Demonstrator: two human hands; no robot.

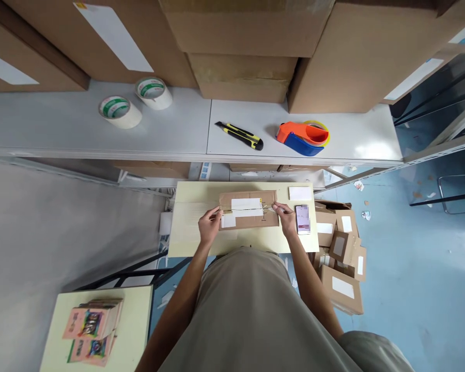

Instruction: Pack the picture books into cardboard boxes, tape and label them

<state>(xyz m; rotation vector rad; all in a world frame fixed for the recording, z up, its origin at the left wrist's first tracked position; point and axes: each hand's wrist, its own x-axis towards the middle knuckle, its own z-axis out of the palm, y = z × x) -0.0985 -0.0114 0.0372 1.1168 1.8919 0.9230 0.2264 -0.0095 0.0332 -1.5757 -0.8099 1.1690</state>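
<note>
A flat brown cardboard box (248, 223) lies on the small cream table in front of me, with a white label (246, 203) across its middle and a smaller white paper patch (228, 220) at its lower left. My left hand (210, 226) is closed at the box's left end, thumb and fingertips pinched at its edge. At the right end, my right hand (287, 219) also pinches the edge with thumb and forefinger. A thin line runs across the label between the two hands; whether it is a seam or a strand I cannot tell.
Beside my right hand lie a phone (303, 219) and a white card stack (299, 193) on the table (189, 243). The shelf holds a utility knife (240, 135), an orange-blue tape dispenser (303, 137) and tape rolls (120, 112). Labelled boxes (341, 289) are piled at right; books (93, 330) lie lower left.
</note>
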